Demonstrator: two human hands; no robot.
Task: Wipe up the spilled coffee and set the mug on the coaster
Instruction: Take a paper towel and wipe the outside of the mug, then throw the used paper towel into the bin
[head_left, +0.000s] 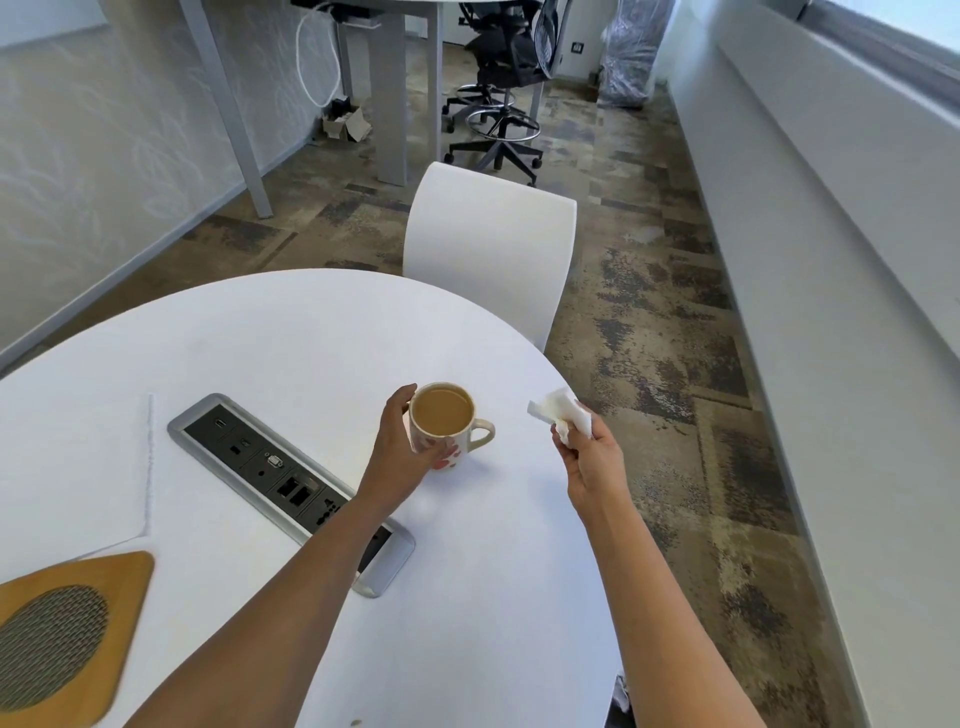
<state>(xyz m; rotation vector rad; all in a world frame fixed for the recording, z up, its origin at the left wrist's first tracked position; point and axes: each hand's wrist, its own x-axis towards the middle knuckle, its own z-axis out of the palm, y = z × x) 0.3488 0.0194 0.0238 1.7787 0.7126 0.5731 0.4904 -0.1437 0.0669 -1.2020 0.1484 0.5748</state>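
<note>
White tissue (563, 418) in right hand (592, 457), mug (445, 425) in left grip (410, 447)

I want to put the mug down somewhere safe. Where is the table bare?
Bare tabletop lies beyond the mug toward the white chair, and nearer, between the power strip and the right forearm. The left side is crowded by the wooden board.

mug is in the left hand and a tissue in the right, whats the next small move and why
Probably carry the mug left and toward the person, to the wooden coaster at the table's near-left edge. The left hand already grips the mug, which is nearly full of coffee, so keep it level and slow. The right hand holds the crumpled tissue off the table, and no spill shows around the mug.
</note>
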